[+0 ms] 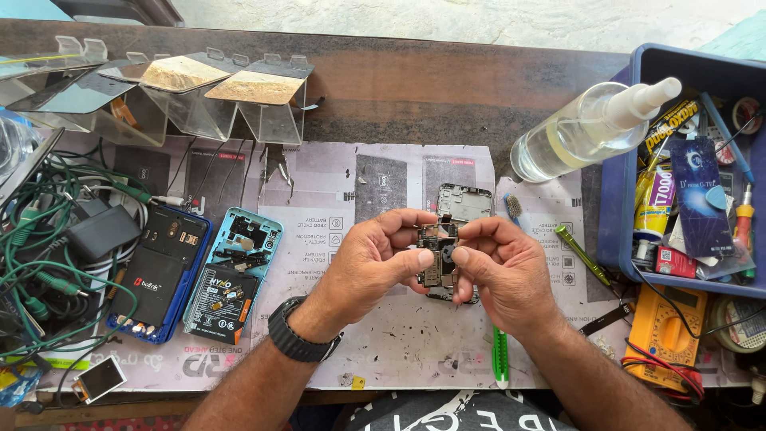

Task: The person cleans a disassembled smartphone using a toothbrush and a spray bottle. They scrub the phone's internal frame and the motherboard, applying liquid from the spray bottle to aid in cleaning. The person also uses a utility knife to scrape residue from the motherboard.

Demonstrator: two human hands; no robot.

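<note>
We hold a small circuit board (438, 254) up over the middle of the worktop (447, 88), between both hands. Our left hand (371, 263), with a black watch (299, 339) on the wrist, has its grip clamped on the board's left edge, thumb against the front and fingers curled behind the top. Our right hand (503, 267) has its grip clamped on the board's right edge in the same way, thumb pressing near the middle.

Just behind the board, lying on the printed paper mat (383, 335), is an opened phone frame (463, 203), partly hidden by our fingers. A toothbrush (514, 209) lies just beside it to the right, and a green screwdriver (581, 254) sits farther right. A green-handled tool (500, 355) pokes out from under our right wrist.

To the left lie two opened phones side by side: a dark blue one (159, 271) and a light blue one (234, 275), both showing their insides. Beyond them is a tangle of green cables (40, 263) with a black charger (102, 231).

On the right, a clear spray bottle (586, 128) leans on the rim of a blue tray (610, 215) full of glue tubes and small tools. A yellow multimeter (666, 327) rests below it. Clear plastic stands (191, 96) line the far edge.
</note>
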